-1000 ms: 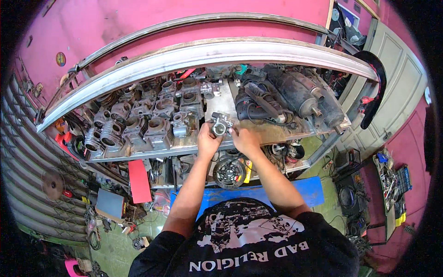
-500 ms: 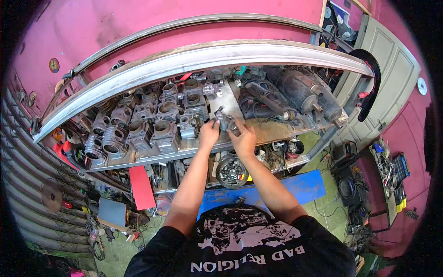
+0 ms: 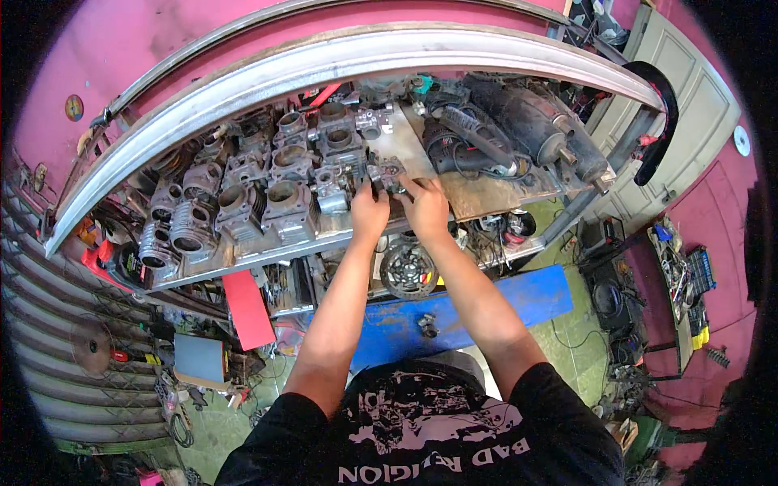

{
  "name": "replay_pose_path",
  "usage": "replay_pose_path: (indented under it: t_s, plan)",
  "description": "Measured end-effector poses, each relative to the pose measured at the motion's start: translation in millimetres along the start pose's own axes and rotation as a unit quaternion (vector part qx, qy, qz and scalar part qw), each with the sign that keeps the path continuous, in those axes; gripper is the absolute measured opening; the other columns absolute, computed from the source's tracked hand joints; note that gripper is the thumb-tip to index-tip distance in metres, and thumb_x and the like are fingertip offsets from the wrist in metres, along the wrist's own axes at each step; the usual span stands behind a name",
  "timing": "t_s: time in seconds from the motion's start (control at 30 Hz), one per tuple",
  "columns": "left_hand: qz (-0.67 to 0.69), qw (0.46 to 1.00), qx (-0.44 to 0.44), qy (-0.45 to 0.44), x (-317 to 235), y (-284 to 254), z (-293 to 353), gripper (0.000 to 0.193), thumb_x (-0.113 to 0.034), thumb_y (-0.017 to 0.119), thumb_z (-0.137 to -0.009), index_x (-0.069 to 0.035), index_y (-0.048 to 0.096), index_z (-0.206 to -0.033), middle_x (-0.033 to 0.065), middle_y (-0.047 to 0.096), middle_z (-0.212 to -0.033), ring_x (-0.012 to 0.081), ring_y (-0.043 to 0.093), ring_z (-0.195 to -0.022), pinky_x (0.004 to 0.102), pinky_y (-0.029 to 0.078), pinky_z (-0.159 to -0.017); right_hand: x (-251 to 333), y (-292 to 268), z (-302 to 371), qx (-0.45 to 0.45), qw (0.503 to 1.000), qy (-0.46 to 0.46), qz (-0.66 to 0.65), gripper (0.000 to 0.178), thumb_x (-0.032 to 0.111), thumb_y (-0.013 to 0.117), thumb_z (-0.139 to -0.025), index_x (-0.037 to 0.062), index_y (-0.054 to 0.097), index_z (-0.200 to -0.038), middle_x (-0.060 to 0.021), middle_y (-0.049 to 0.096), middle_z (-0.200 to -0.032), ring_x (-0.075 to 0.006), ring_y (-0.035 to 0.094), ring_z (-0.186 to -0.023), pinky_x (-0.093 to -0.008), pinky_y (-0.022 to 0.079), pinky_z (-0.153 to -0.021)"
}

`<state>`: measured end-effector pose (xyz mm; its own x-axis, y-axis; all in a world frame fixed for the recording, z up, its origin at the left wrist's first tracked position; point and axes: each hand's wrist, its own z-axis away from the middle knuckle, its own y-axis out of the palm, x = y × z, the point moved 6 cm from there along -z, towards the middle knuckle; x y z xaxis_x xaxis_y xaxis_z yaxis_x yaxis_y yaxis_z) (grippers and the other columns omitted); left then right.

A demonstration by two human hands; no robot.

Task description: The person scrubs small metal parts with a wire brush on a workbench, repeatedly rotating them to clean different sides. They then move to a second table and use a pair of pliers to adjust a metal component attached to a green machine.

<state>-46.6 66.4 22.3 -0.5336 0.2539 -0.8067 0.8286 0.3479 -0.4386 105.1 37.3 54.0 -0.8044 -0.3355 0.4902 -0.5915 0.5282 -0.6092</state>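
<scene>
Above the blue board (image 3: 519, 301), the left hand (image 3: 369, 214) and right hand (image 3: 425, 209) partly hide a metal part (image 3: 388, 172), and below the blue board, a black shirt (image 3: 454, 454) is cropped.

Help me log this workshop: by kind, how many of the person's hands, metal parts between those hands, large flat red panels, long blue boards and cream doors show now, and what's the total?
Hands: 2 (left hand, right hand)
Metal part: 1
Red panel: 1
Blue board: 1
Door: 1
Total: 6
</scene>
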Motion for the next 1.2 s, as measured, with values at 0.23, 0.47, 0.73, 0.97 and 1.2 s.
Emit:
replay_pose_path:
  t_s: [0.23, 0.47, 0.73, 0.97, 1.2]
  plan:
    - [-0.028, 0.999, 0.024, 0.026, 2, 3, -3, 0.049, -0.019, 0.069, -0.090, 0.005, 0.057, -0.132, 0.0309, 0.069, -0.112, 0.0477, 0.066, -0.107, 0.0483, 0.053, -0.090, -2, -8, -12, 0.044, 0.997, -0.040, 0.038, 0.036, 0.016, 0.078, -0.080, 0.0175, 0.077, -0.116, -0.0112, 0.074, -0.101, -0.0308, 0.067, -0.100, -0.0415, 0.056, -0.086]
    - [-0.128, 0.980, -0.018, 0.155, -38, -5, 23, 0.064, -0.021, 0.073, -0.090, -0.001, 0.050, -0.147, 0.0233, 0.052, -0.149, 0.0437, 0.063, -0.118, 0.0481, 0.054, -0.098, -13, -6, -16, 0.090, 0.994, -0.045, 0.050, 0.036, 0.025, 0.076, -0.085, 0.0226, 0.075, -0.121, -0.0111, 0.075, -0.107, -0.0305, 0.069, -0.102, -0.0434, 0.057, -0.085]
    - [-0.309, 0.947, 0.061, 0.058, -26, 13, -9, 0.050, -0.030, 0.064, -0.096, -0.018, 0.058, -0.144, 0.0084, 0.055, -0.149, 0.0379, 0.070, -0.108, 0.0482, 0.059, -0.092, -30, 15, -38, 0.100, 0.994, -0.049, 0.025, 0.029, 0.030, 0.076, -0.086, 0.0261, 0.078, -0.115, -0.0155, 0.075, -0.094, -0.0355, 0.073, -0.087, -0.0471, 0.059, -0.077]
    - [-0.356, 0.928, 0.108, 0.007, -20, 18, -44, 0.041, -0.037, 0.064, -0.095, -0.014, 0.069, -0.129, 0.0214, 0.068, -0.128, 0.0385, 0.069, -0.110, 0.0499, 0.057, -0.096, -39, 39, -56, 0.129, 0.990, -0.006, 0.053, 0.021, 0.027, 0.068, -0.091, 0.0238, 0.081, -0.108, -0.0178, 0.076, -0.093, -0.0349, 0.075, -0.090, -0.0466, 0.059, -0.080]
    - [-0.386, 0.913, 0.115, -0.059, -31, 18, -57, 0.041, -0.032, 0.064, -0.092, -0.014, 0.069, -0.129, 0.0195, 0.070, -0.124, 0.0392, 0.067, -0.115, 0.0499, 0.054, -0.100, -32, 44, -73, 0.132, 0.990, 0.005, 0.058, 0.025, 0.015, 0.056, -0.092, 0.0138, 0.081, -0.097, -0.0191, 0.076, -0.096, -0.0355, 0.076, -0.092, -0.0466, 0.060, -0.081]
